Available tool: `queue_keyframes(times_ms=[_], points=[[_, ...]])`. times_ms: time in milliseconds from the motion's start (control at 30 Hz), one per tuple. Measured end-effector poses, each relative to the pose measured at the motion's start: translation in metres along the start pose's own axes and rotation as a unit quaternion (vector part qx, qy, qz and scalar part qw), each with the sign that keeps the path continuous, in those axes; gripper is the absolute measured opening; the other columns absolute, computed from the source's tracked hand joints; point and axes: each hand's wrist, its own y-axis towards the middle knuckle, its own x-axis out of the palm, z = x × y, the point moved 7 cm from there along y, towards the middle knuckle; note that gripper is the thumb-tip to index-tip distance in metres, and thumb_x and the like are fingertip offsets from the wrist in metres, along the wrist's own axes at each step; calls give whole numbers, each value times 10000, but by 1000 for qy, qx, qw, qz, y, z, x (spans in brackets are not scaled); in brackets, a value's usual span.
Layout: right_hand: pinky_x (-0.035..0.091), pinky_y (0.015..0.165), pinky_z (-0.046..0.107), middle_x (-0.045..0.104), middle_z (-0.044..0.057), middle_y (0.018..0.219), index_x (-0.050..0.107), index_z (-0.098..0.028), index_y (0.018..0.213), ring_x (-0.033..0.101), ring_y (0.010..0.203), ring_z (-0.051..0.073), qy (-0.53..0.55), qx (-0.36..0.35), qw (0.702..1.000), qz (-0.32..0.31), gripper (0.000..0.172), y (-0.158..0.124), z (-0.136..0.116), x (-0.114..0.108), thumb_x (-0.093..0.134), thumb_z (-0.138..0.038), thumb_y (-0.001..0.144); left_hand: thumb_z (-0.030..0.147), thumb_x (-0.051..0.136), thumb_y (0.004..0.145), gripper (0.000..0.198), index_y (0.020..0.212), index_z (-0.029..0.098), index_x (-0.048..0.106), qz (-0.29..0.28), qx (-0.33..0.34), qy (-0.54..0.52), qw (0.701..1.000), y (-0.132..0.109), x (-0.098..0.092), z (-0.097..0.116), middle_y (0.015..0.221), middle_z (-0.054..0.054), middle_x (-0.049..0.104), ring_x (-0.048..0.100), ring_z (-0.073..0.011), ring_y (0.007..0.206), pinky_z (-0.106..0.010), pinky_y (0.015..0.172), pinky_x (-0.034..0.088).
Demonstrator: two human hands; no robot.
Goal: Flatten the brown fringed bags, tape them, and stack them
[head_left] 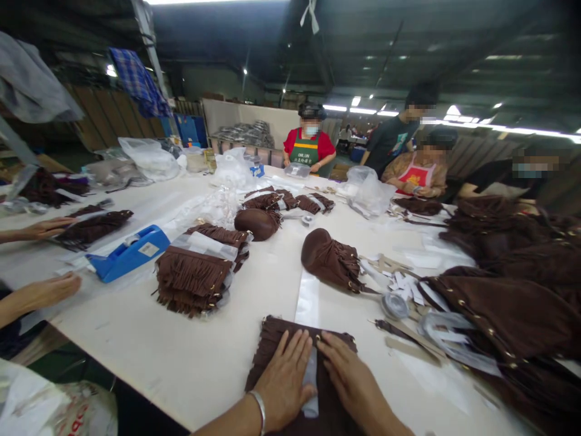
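Observation:
A dark brown fringed bag (267, 345) lies flat on the white table at its near edge, with gold-coloured rings near its top. My left hand (285, 376), a silver bangle at the wrist, rests on it with fingers stretched out. Pressed flat on the bag's other side is my right hand (348, 374), fingers also extended. Between the two hands runs a translucent greyish strip (311, 396) down the middle of the bag; my left thumb touches it. The bag's lower part is partly hidden by my hands and forearms.
A pile of fringed bags (193, 272) and a blue tape dispenser (129, 251) stand left. Another brown bag (324, 257) lies ahead. Straps, a tape roll (394, 306) and heaped brown bags (512, 309) occupy the right. A co-worker's hands (49, 290) are at far left; several people work across the table.

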Motion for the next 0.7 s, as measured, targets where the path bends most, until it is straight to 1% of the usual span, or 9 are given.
queue_keyframes(times_ms=[67,133,200,233,333,467,567,633,700], points=[[470,1047,409,536,107,1398,556,-198,1314,512,1277,218,7,57,998,26,409,13,20,-27,386,-167,944,522,418,950,769,1540,151,95,-8,-4,-6,1000,1,-4,1,1616,-90,140,64,-243,1495,-463,1218,119],[482,1025,418,582,124,1336,577,-173,1270,548,1228,231,-3,92,995,49,362,32,39,-46,387,-200,963,540,390,958,752,1539,152,111,-14,-11,-11,1000,2,-7,1,1615,-96,145,67,-248,1494,-475,1217,108],[485,1012,413,584,137,1328,574,-149,1267,554,1211,241,-32,90,994,52,350,55,50,-54,400,-202,967,548,374,961,748,1538,148,116,-17,-12,-13,1000,4,-9,2,1614,-101,146,69,-251,1494,-479,1217,101],[474,1021,413,568,146,1347,564,-136,1280,542,1224,247,-54,75,995,49,357,68,51,-55,407,-188,964,542,377,961,748,1538,144,115,-18,-11,-13,1000,4,-10,3,1614,-103,144,68,-252,1494,-477,1217,98],[411,1072,438,458,171,1455,530,-121,1332,441,1326,283,-133,5,990,43,408,110,44,-49,441,-122,934,504,413,954,751,1537,138,113,-18,-11,-5,1000,3,-12,5,1617,-100,129,66,-251,1494,-466,1219,97],[290,1135,522,282,149,1564,509,-177,1370,248,1438,332,-197,-67,978,27,492,165,39,-34,526,-93,885,501,446,935,751,1525,118,180,4,-8,27,1000,2,-9,2,1609,-114,157,105,-273,1489,-478,1218,91],[187,1161,590,239,150,1577,527,-160,1350,143,1464,353,-215,-104,971,2,482,193,48,-18,559,-106,872,526,441,933,697,1470,94,335,70,39,71,994,1,-4,-2,1567,-149,282,216,-315,1460,-527,1211,71],[159,1163,614,242,153,1574,543,-143,1330,124,1469,349,-218,-107,970,-10,460,205,64,-9,529,-78,875,452,486,940,560,1389,117,466,128,73,105,983,0,3,-3,1511,-145,399,338,-316,1412,-555,1205,116],[169,1156,629,251,148,1571,539,-150,1333,133,1470,335,-210,-92,973,-13,473,211,86,-3,484,-40,877,333,528,941,366,1262,167,585,195,68,119,971,-2,9,-6,1441,-105,507,444,-283,1352,-551,1200,198]])
